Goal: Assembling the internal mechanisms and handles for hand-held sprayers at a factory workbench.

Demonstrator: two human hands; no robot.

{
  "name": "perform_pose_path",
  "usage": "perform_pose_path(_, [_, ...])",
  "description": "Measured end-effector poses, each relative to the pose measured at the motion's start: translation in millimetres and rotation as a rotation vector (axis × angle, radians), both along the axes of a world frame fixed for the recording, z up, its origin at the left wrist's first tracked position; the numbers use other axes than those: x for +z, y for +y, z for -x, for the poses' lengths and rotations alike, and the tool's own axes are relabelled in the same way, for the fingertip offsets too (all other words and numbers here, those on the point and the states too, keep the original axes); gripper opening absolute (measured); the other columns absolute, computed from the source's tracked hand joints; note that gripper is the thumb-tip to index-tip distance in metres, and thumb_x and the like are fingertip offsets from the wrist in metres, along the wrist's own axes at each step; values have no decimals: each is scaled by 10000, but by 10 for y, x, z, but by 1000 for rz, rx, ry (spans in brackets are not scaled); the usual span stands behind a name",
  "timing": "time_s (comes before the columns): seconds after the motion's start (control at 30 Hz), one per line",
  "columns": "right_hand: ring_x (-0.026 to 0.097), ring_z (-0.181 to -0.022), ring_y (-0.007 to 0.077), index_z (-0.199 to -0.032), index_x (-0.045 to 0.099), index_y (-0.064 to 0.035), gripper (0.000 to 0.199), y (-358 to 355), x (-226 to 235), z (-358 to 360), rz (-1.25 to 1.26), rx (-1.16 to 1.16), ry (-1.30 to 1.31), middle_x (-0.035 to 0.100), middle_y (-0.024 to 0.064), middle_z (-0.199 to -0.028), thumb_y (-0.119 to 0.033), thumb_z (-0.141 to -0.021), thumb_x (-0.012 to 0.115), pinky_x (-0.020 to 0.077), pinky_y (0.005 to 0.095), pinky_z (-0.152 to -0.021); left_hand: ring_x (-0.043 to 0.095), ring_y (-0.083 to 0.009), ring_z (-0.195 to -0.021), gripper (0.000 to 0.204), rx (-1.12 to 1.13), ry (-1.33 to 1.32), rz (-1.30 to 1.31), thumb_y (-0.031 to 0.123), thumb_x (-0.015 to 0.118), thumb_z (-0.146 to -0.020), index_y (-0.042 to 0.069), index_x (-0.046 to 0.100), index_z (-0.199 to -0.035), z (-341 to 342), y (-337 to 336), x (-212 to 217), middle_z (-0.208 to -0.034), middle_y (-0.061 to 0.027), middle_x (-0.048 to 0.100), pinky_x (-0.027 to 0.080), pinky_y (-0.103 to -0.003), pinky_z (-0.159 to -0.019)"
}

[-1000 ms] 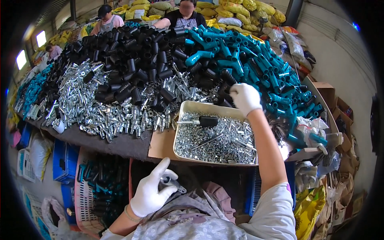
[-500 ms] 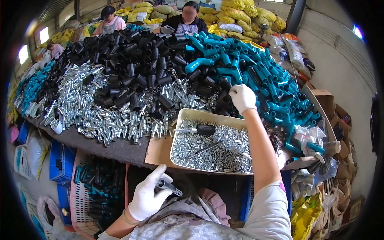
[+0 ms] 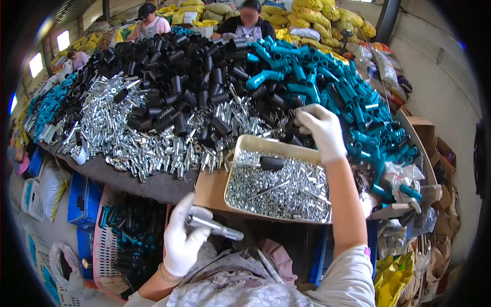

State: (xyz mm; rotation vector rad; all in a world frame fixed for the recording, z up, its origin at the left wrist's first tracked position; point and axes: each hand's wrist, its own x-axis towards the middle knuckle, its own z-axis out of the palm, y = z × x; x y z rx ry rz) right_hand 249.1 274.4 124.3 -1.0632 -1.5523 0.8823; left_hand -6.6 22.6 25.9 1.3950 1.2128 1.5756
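Left hand [image 3: 182, 238], white glove, sits low near the person's lap, fingers wrapped around a silver metal tube [image 3: 215, 227] that points right, toward the tray. Grip is narrow, closed on the tube. Right hand [image 3: 321, 130], also gloved, is stretched out over the table at the edge where black tubes [image 3: 179, 97] meet teal tubes [image 3: 332, 87]; fingers curl down into the pile, but cannot tell whether it holds anything. Just below that hand is a shallow metal tray [image 3: 240, 148] full of small silver screws [image 3: 276, 192], with 1 black-handled tool [image 3: 266, 163] lying on top. Tray rests on a piece of cardboard [image 3: 209, 189] at the table edge. Left of the black tubes, a big heap of silver metal fittings [image 3: 112, 128]. Below the table on the left, a pink basket [image 3: 105, 240] with dark parts and a blue crate [image 3: 82, 199]. 2 other people [image 3: 248, 18] sit at the far side, yellow sacks [image 3: 312, 15] behind them.
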Motion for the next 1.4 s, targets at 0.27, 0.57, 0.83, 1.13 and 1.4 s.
perform_pose_path(0.27, [702, -822, 230, -1136, 577, 83, 332, -2155, -1064, -201, 391, -39, 628, 682, 196, -1024, 56, -812, 648, 593, 355, -770, 637, -162, -869, 568, -71, -461, -56, 95, 613, -966, 2, 364, -1468, -311, 232, -44, -1159, -150, 600, 541, -246, -662])
perform_pose_path(0.57, [661, -1034, 221, -1123, 616, 57, 300, -2466, -1455, -182, 467, 111, 745, 654, 191, -1190, 72, -830, 675, 575, 358, -888, 681, -216, -963, 380, -352, 102, 174, -23, 722, -793, -42, 655, -1166, -245, 168, -104, -1092, -141, 675, 563, -312, -792])
perform_pose_path(0.83, [646, -1053, 215, -998, 669, 50, 233, -2505, -1614, -245, 486, 156, 390, 683, 181, -1163, 69, -768, 699, 510, 340, -954, 684, -282, -744, 461, -556, 816, 58, 162, 811, -736, 2, 687, -1150, -526, 210, -10, -898, -160, 686, 544, -332, -692])
perform_pose_path(1.13, [655, -1038, 227, -970, 671, 22, 199, -2579, -1943, -461, 272, 147, 451, 684, 164, -1142, 90, -784, 651, 521, 324, -930, 660, -122, -849, 405, -636, 60, 592, 17, 685, -854, -56, 621, -1248, -644, 277, -170, -1002, -100, 705, 541, -251, -723])
perform_pose_path(1.4, [671, -1041, 301, -876, 660, -17, 220, -2600, -1970, -579, 120, 311, 222, 694, 171, -1149, 92, -695, 597, 526, 351, -912, 672, -134, -759, 368, -759, 354, 482, 76, 755, -832, -81, 665, -1153, -712, 235, -496, -958, -140, 738, 538, -265, -679])
